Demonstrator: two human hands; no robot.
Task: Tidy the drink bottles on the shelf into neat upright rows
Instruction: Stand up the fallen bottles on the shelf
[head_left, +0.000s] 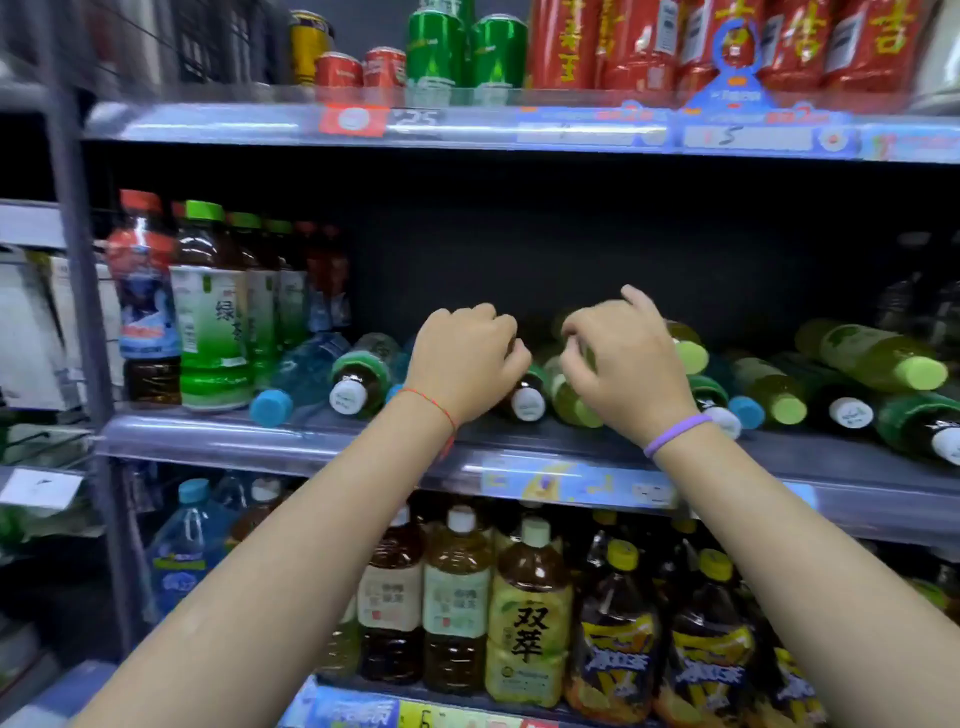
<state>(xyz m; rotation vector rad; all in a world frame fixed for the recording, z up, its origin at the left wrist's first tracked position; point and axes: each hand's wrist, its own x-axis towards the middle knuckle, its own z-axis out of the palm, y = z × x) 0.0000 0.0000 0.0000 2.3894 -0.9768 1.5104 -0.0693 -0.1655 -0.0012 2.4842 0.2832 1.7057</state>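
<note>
On the middle shelf (363, 441) many drink bottles lie on their sides with caps toward me. My left hand (465, 358) is curled over a dark tea bottle with a white cap (527, 402). My right hand (621, 364) grips a pale green bottle (569, 402) lying right beside it. More toppled bottles lie around: a blue-capped water bottle (301, 382), a green-collared white-capped one (358, 379), and yellow-green bottles (872, 358) piled at the right. At the shelf's left end, green tea bottles (213, 312) and a red-capped bottle (145, 296) stand upright in rows.
The upper shelf holds cans (467, 52) and red packs (727, 41) behind a price rail (519, 127). The lower shelf carries large upright tea bottles (527, 613). A grey metal upright (78, 260) frames the left side. The back of the middle shelf is dark.
</note>
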